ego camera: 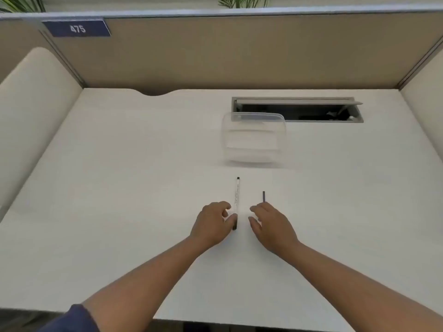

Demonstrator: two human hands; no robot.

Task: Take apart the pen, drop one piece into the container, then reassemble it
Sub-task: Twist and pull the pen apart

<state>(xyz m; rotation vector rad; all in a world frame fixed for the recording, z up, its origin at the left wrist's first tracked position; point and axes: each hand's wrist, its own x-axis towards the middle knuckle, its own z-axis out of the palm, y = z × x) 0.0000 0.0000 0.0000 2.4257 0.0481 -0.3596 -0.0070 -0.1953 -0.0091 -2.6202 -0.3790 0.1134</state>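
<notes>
Two bare forearms reach over a white counter (119,188) walled by tan partitions. A clear, empty container (254,140) sits toward the back, near an open cable hatch (297,110). The left hand (212,224) rests with thumb and fingers touching the near end of the pen body (236,197). The right hand (271,224) lies loosely open, holding nothing, fingertips just short of a small dark pen piece (264,196).

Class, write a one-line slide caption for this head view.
Both hands rest on the desk: left hand touching the pen, right hand beside a small dark piece, before the empty container.
</notes>
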